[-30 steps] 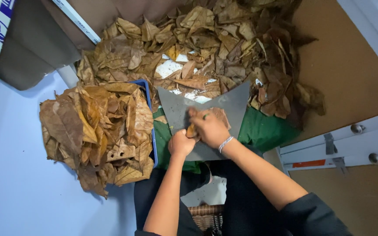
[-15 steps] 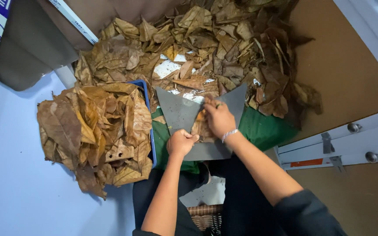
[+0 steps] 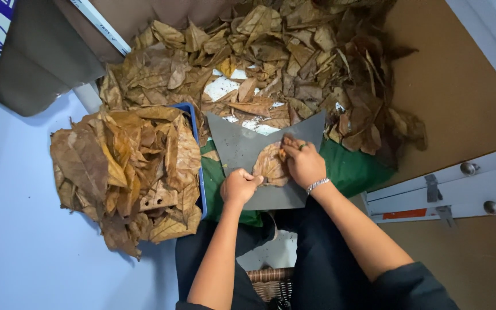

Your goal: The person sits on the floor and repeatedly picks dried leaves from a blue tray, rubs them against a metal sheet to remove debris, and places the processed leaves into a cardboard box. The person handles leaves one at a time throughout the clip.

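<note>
on grey board (image 3: pixel 242 150), dry leaf (image 3: pixel 270 165) lies under flat, open right hand (image 3: pixel 304 163); left hand (image 3: pixel 239 186) pinches its edge.

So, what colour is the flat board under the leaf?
The board is plain dark grey, with no pattern. The head view shows it best.

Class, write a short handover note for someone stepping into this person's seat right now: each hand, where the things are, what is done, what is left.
Left hand: closed at the near end of the dry leaf, on the grey board.
Right hand: flat, fingers pressing the leaf down on the board.
Board rests on the lap, over green cloth.
Done: a heap of leaves fills the blue crate at left.
Left: a large loose pile of leaves beyond the board.
</note>
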